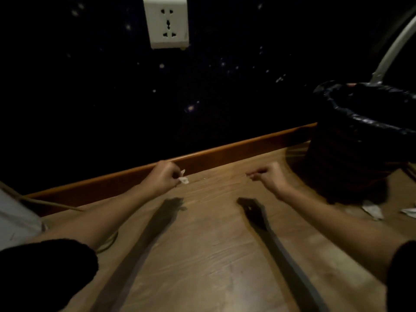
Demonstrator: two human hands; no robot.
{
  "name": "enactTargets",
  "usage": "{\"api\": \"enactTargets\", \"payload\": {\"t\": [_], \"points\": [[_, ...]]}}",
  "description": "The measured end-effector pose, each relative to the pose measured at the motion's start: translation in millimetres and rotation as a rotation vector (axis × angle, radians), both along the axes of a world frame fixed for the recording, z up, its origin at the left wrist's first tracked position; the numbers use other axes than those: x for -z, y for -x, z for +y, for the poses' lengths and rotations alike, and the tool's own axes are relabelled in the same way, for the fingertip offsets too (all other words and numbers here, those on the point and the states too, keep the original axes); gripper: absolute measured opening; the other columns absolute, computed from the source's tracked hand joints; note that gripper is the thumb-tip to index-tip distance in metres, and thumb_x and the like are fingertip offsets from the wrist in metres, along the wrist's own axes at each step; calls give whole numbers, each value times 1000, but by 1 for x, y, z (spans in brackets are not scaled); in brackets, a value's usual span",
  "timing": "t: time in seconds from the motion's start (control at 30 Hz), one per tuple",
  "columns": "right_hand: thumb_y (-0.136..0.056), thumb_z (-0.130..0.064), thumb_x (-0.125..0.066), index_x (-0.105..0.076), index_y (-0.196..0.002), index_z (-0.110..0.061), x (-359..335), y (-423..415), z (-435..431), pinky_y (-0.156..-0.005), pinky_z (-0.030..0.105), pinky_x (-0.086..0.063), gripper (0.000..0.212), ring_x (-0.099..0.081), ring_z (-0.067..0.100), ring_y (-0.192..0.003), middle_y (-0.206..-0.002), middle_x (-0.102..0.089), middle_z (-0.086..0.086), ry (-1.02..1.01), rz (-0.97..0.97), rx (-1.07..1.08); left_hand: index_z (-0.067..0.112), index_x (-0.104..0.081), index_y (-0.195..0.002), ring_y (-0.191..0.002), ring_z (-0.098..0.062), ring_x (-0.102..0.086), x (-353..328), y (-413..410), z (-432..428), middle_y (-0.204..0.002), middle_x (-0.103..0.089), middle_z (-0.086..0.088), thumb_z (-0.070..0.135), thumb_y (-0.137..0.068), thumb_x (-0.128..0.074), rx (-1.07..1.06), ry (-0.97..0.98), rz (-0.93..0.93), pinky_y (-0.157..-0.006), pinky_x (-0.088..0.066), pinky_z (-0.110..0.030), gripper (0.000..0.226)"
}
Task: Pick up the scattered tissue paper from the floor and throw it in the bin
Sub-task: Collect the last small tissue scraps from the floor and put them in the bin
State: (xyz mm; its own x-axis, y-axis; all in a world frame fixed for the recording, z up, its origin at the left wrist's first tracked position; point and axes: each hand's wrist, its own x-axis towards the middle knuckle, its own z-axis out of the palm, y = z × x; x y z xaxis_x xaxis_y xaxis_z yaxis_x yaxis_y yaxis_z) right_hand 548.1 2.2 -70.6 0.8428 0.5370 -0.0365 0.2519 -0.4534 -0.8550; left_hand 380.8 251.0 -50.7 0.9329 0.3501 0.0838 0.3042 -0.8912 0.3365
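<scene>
My left hand (pixel 163 175) hovers above the wooden floor (pixel 213 244) near the skirting board, fingers closed around a small white scrap of tissue paper (pixel 183 178). My right hand (pixel 270 176) is held at about the same height, its fingertips pinched together; a tiny pale bit may sit between them, too small to tell. The bin (pixel 360 140), dark and lined with a black bag, stands at the right, close beside my right hand. Two more tissue scraps, one (pixel 372 209) and another (pixel 408 211), lie on the floor at the bin's foot.
A dark wall with a white power socket (pixel 166 22) rises behind the orange-brown skirting board (pixel 135 176). A white object and a cable (pixel 45 202) sit at the left edge. A pale curved tube (pixel 391 48) stands behind the bin.
</scene>
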Motion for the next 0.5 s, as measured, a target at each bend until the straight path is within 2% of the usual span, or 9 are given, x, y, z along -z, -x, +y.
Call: {"api": "enactTargets", "payload": {"t": [0.07,0.13,0.2,0.33,0.43,0.5], "points": [[-87,-3,-60,-71,-96,-2,-49,-23,-12,-87,28,-50,15,-63,17,-97,-102,-70,10,70,-215,-54,9,-72,-88,-71,-8,-60,-44,-35,-16,-81,-65,0,15,-81,-70,60,-7,-49,-63,-49,-22,10],[-85,-6,-65,-75,-91,-5,-96,-48,-30,-80,24,-48,12,-63,12,-89,-95,-72,9,137,-379,-61,7,-74,-84,-72,-15,-65,-84,-75,-40,-79,-70,-6,15,-79,-71,158,-38,-77,-63,-53,-29,10],[-83,-5,-67,-76,-89,-6,-141,-77,-56,-76,22,-47,11,-62,11,-84,-92,-73,10,156,-458,-29,2,-74,-79,-71,-21,-68,-119,-120,-74,-76,-73,-12,12,-77,-71,261,-88,-74,-65,-55,-35,11],[-81,-3,-68,-76,-87,-4,-187,-128,-127,-75,23,-47,10,-65,16,-86,-93,-74,14,81,-444,121,2,-73,-75,-69,-23,-69,-169,-207,-162,-70,-72,-13,6,-76,-69,310,-73,-155,-60,-52,-31,5],[-79,0,-66,-76,-88,-4,-181,-155,-185,-78,19,-44,14,-65,20,-94,-95,-74,16,70,-427,295,0,-72,-75,-70,-24,-67,-186,-260,-241,-74,-72,-17,5,-75,-67,335,-4,-260,-61,-52,-33,7],[-80,-1,-65,-75,-94,-5,-167,-165,-223,-74,20,-43,18,-64,17,-86,-97,-74,16,105,-339,334,0,-72,-76,-73,-25,-66,-183,-288,-290,-77,-71,-18,4,-77,-66,360,22,-315,-65,-53,-34,7]]}}
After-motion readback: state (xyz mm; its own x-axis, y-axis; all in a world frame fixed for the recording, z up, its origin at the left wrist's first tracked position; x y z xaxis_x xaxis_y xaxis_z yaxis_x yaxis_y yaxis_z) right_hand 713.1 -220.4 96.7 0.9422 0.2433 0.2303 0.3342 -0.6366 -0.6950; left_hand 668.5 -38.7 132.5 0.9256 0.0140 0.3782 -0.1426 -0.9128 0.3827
